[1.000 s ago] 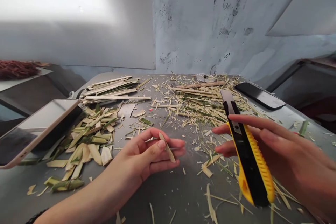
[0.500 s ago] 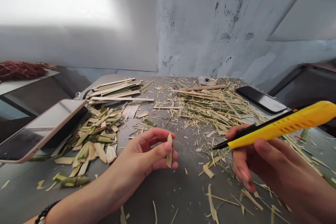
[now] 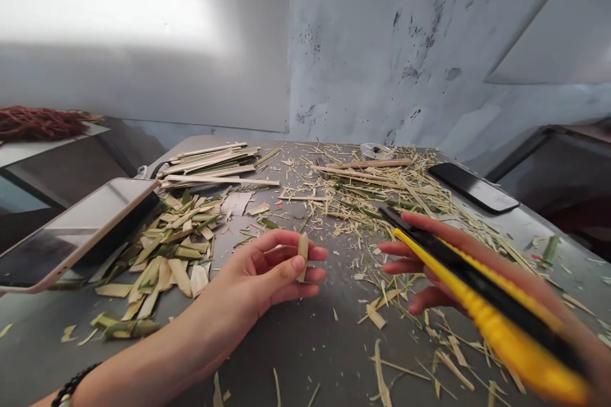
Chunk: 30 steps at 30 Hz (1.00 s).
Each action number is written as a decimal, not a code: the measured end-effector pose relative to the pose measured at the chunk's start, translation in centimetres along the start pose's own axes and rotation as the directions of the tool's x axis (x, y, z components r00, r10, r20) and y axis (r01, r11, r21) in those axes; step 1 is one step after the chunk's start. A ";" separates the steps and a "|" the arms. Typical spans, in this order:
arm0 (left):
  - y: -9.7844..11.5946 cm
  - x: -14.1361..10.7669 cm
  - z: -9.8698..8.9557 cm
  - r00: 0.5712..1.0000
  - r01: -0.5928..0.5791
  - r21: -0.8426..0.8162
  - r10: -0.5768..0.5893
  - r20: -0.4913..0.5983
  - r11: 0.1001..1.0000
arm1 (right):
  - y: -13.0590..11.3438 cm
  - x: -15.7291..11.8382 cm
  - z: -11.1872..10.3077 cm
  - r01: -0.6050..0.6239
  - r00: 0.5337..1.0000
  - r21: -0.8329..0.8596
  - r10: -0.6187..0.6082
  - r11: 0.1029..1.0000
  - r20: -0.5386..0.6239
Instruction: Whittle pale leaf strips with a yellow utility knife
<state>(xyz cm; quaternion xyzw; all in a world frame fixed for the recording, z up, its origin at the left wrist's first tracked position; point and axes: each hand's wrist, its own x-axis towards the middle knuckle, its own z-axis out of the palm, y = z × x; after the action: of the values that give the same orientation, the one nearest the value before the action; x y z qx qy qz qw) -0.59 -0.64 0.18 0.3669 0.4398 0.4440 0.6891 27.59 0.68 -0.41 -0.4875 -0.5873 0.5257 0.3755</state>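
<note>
Between the left hand's (image 3: pixel 265 273) thumb and fingers (image 3: pixel 312 254) a short pale bamboo sliver (image 3: pixel 302 252) stands pinched upright, just above the grey table (image 3: pixel 305 343). Beside it, the right hand (image 3: pixel 429 267) is wrapped around a yellow-and-black utility knife (image 3: pixel 482 296), its tip pointing up-left. Cut strips (image 3: pixel 167 254) lie piled left, beside a phone (image 3: pixel 67 235); shavings (image 3: pixel 382 197) scatter beyond.

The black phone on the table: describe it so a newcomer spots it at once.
Start at the grey table and go to its far right corner, past the pile of thin shavings. The black phone lies flat there, dark and glossy, unlike the pale-edged phone propped at the left.
</note>
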 end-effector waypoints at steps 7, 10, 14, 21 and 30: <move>-1.0 0.1 0.1 0.989 -0.017 -0.050 0.024 0.143 0.999 | -0.9 -0.9 0.9 -0.233 0.964 0.248 0.256 0.940 -0.066; -1.2 0.2 0.0 0.988 0.015 -0.023 -0.012 0.153 1.000 | 0.0 -0.3 0.7 -0.126 0.992 0.208 0.117 0.970 0.054; -1.3 0.3 -0.1 0.986 0.008 -0.002 -0.007 0.166 1.000 | 0.6 0.2 0.5 -0.083 0.989 0.161 0.061 0.983 0.137; -2.0 0.1 0.1 0.974 -0.012 0.009 0.010 0.227 1.000 | -0.2 -0.6 1.4 -0.063 0.993 0.048 0.058 0.997 0.104; -2.7 -0.7 1.5 0.961 0.070 -0.078 -0.046 0.272 0.994 | 0.7 -0.3 2.0 0.229 0.963 -0.462 -0.129 0.857 0.237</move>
<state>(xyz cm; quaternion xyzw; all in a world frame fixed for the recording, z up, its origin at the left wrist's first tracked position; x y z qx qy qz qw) 1.44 -2.34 -1.56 0.3804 0.3328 0.3881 0.7706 25.90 -0.11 -1.37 -0.4544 -0.7776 0.3697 0.2284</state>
